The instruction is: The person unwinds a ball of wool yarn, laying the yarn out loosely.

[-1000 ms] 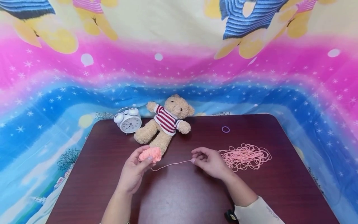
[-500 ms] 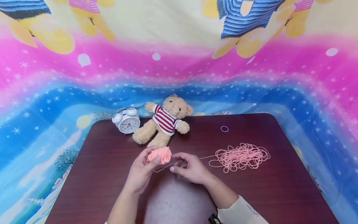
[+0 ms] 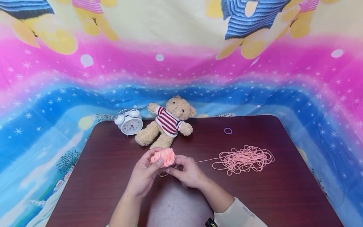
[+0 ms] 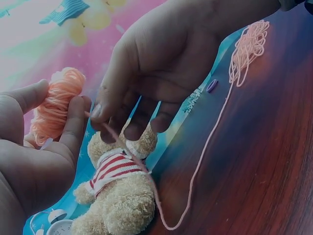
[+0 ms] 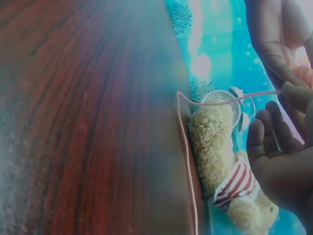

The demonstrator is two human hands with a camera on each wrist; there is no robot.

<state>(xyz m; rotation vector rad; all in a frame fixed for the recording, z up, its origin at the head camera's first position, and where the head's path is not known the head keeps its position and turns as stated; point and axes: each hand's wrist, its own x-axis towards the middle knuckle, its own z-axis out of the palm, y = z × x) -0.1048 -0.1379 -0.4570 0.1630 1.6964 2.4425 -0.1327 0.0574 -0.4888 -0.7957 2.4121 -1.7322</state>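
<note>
A small wound bundle of pink yarn [image 3: 164,157] is gripped between the thumb and fingers of my left hand [image 3: 143,175]. Close to its right side, my right hand [image 3: 190,171] pinches the yarn strand [image 4: 117,137] between thumb and forefinger, its other fingers loosely bent. In the left wrist view the strand droops from the right hand, then runs to a loose heap of pink yarn [image 3: 246,159] on the table. The right wrist view shows the bundle [image 5: 304,74] only in part, behind the fingers.
On the dark red table [image 3: 255,201], a teddy bear [image 3: 170,121] in a striped shirt lies just beyond the hands. A white alarm clock [image 3: 131,123] stands left of it. A purple ring [image 3: 228,131] lies at the back right. A printed cloth [image 3: 181,72] hangs behind.
My right hand has moved left from near the loose heap to the bundle, bringing the strand along. My left hand and the bundle have shifted slightly right.
</note>
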